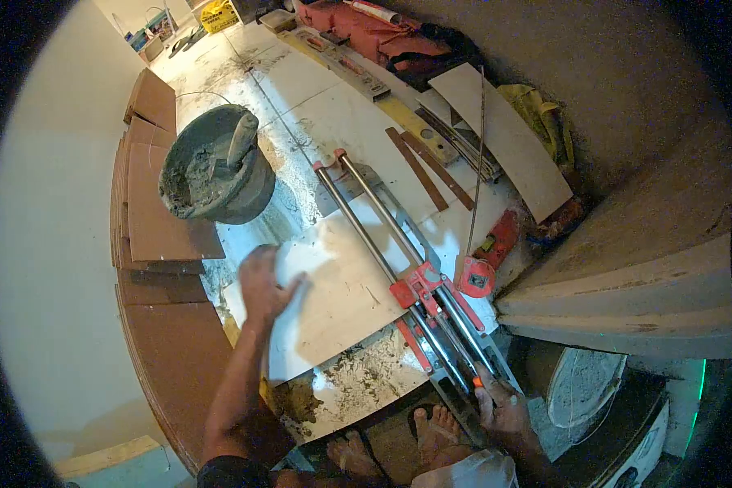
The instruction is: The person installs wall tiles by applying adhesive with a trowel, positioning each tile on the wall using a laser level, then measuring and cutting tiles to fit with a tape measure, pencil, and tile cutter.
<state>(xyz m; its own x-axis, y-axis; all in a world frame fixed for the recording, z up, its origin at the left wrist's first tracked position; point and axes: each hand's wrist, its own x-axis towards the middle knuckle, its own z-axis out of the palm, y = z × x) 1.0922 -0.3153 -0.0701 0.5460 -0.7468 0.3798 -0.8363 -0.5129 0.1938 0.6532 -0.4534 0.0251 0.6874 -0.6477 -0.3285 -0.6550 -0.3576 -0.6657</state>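
A tile cutter with two steel rails and red fittings lies diagonally across a pale tile. My left hand is over the tile's left edge, fingers apart, slightly blurred, with nothing held in it. At the near end of the cutter, my right hand is closed around the cutter's handle, whose orange part shows by the fingers. The red carriage sits about midway along the rails, at the tile's right edge.
A bucket of mortar with a trowel stands behind my left hand. Brown tiles lean along the left wall. A red tape measure, a yellow level and tile pieces lie right. A round mortar-smeared container is lower right.
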